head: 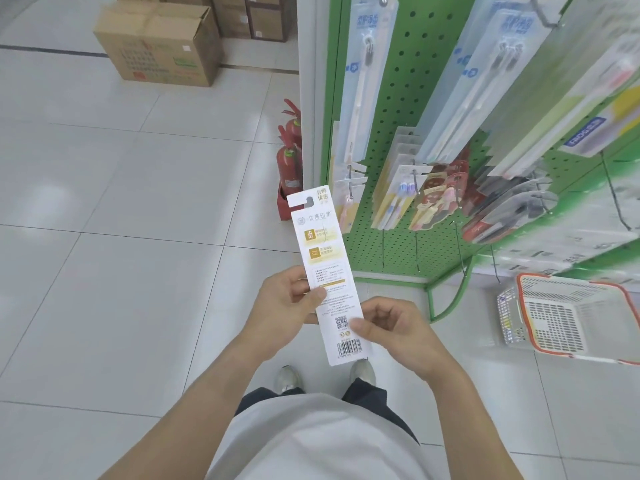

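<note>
A long white toothbrush package (323, 251) with gold labels, a QR code and a barcode is held upright in front of me, its printed back facing me. My left hand (282, 310) grips its left edge at mid-height, thumb on the card. My right hand (391, 327) pinches the lower right edge near the QR code, thumb on the front and fingers curled behind it.
A green pegboard rack (398, 109) to the right carries several hanging toothbrush packs (446, 95). A white and orange shopping basket (568, 320) sits on the floor at lower right. Two red fire extinguishers (290, 157) stand by the rack's left edge. Cardboard boxes (159, 43) are stacked at the far left.
</note>
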`<state>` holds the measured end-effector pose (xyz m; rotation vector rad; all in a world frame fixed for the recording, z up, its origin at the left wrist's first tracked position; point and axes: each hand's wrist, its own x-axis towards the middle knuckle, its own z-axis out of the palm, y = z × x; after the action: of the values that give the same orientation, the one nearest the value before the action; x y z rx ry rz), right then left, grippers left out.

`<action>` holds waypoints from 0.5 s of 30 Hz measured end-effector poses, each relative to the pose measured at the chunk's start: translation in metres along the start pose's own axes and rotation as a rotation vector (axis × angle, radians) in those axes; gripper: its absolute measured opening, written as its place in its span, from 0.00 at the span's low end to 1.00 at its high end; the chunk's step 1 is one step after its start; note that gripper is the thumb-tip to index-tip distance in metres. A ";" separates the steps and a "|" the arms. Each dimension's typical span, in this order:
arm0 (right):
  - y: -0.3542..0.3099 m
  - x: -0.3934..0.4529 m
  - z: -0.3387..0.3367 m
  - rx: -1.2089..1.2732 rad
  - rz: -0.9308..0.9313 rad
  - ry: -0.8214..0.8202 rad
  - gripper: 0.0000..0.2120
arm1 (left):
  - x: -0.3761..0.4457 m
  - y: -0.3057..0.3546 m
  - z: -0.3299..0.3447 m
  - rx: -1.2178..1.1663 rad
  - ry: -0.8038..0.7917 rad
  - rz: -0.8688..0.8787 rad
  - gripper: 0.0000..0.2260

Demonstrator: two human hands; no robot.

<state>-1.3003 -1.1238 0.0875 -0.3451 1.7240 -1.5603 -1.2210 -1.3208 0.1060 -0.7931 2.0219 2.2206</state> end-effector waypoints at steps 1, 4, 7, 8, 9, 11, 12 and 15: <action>0.001 -0.003 0.002 -0.010 0.001 -0.002 0.06 | -0.001 -0.002 -0.002 0.001 -0.009 -0.003 0.12; 0.004 -0.015 0.012 -0.008 0.001 0.038 0.05 | -0.005 -0.009 -0.004 -0.003 -0.052 -0.013 0.12; 0.015 -0.028 0.024 0.022 -0.019 0.123 0.07 | -0.009 -0.019 0.000 0.024 -0.028 -0.055 0.12; 0.021 -0.033 0.027 0.039 -0.024 0.157 0.08 | -0.009 -0.023 0.004 0.068 -0.013 -0.068 0.13; 0.027 -0.038 0.030 0.046 -0.029 0.193 0.09 | -0.011 -0.026 0.009 0.138 -0.002 -0.066 0.14; 0.037 -0.048 0.032 0.044 -0.032 0.264 0.08 | -0.016 -0.033 0.019 0.287 0.009 -0.028 0.16; 0.041 -0.053 0.032 0.041 -0.035 0.297 0.07 | -0.019 -0.035 0.025 0.322 -0.001 -0.012 0.17; 0.048 -0.069 0.029 -0.028 -0.069 0.384 0.09 | -0.032 -0.039 0.046 0.305 -0.097 -0.023 0.19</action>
<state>-1.2203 -1.0897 0.0683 -0.1227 2.0441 -1.7386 -1.1951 -1.2622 0.0838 -0.6584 2.2142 1.8339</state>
